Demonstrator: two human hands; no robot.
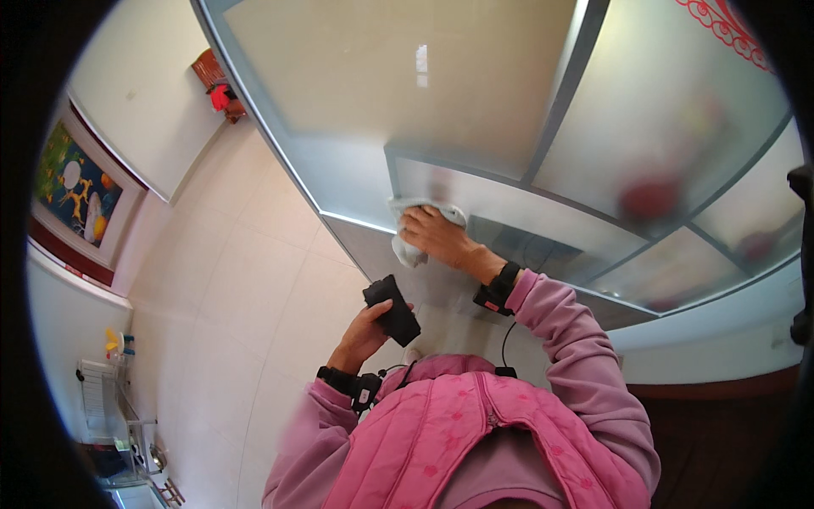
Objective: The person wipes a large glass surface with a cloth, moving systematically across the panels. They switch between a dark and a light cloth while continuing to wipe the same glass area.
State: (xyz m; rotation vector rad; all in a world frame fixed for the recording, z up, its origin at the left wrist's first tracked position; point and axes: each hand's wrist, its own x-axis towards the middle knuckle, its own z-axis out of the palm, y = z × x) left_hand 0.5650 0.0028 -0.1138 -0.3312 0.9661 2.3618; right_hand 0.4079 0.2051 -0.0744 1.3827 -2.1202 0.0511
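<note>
My right hand [439,235] presses a pale, crumpled cloth [410,253] against the lower part of a frosted glass partition [394,83]. The fingers lie spread over the cloth, close to the grey metal frame [464,167]. Lower and to the left, my left hand [365,331] grips a dark, block-like object [395,312], with the thumb across its face; I cannot tell what it is. This object is held in the air in front of my body, apart from the glass. Both wrists wear black straps with small boxes.
Pale floor tiles [235,280] stretch to the left. A wooden chair [206,67] with a red item stands beyond the partition. A framed picture [79,184] hangs on the left wall, and a metal rack [130,426] stands at lower left. A thin cable [505,343] hangs by my right wrist.
</note>
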